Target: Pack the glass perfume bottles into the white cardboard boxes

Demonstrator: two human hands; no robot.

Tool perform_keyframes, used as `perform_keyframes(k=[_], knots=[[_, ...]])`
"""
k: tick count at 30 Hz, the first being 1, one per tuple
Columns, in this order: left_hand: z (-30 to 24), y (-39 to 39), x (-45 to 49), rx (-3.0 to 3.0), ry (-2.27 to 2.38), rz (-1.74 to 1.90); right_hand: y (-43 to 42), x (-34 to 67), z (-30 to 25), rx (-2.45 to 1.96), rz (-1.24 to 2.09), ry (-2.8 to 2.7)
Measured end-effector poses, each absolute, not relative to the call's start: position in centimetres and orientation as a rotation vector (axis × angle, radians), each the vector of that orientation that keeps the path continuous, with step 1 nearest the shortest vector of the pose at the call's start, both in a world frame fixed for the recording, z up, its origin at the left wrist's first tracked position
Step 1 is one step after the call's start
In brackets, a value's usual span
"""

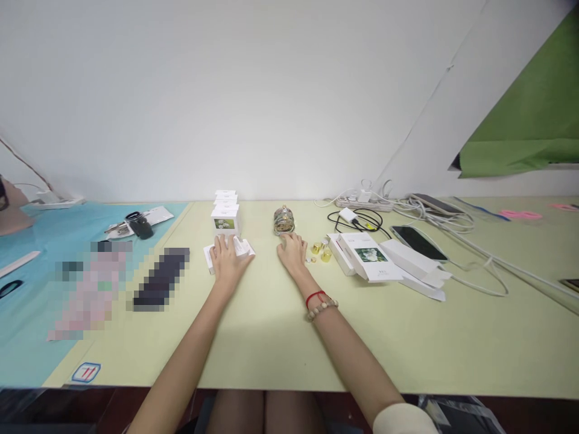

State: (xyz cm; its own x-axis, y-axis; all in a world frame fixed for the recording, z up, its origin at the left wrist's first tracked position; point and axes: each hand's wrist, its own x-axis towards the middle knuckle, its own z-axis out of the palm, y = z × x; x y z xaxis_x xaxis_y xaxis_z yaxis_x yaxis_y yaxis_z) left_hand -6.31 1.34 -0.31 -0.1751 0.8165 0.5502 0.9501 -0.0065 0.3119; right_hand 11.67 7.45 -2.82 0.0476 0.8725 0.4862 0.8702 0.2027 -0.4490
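My left hand (pixel 225 258) lies over a flat white carton (pixel 245 248) on the table, fingers on top and thumb stretched to the right. Just behind it is a row of several small white boxes (pixel 225 223), the front one bearing a white-flower picture. My right hand (pixel 293 252) has its fingers bent down at the foot of a rounded, glassy jar-like object (pixel 283 220) with brownish contents. Whatever those fingertips hold, if anything, is hidden. Beside this hand, to the right, lie small gold caps (pixel 325 255) and tiny bits.
Opened white cartons (pixel 371 256), a phone (pixel 418 243), a black cable (pixel 362 218) and a power strip (pixel 365 202) with white cords occupy the right. On the left are a blurred dark rectangle (pixel 161 279), a blue sheet (pixel 27 325) and a dark jar (pixel 139 225). A wall stands behind.
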Motion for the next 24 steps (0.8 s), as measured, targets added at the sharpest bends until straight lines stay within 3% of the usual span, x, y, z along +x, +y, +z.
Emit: perform_keyframes(k=[9, 16, 24], knots=[[-1.0, 1.4, -6.6, -1.902, -2.063, -0.787, 6.8, 11.4, -2.0, -1.488, 0.022, -1.751], [0.4, 0.4, -5.3, -2.079, -1.803, -1.013, 3.5, 9.8, -0.4, -1.135, 0.238, -1.786], [0.0, 0.0, -4.5, -2.155, -1.617, -1.071, 2.7, 10.9, -0.5, -1.312, 0.387, -1.632]])
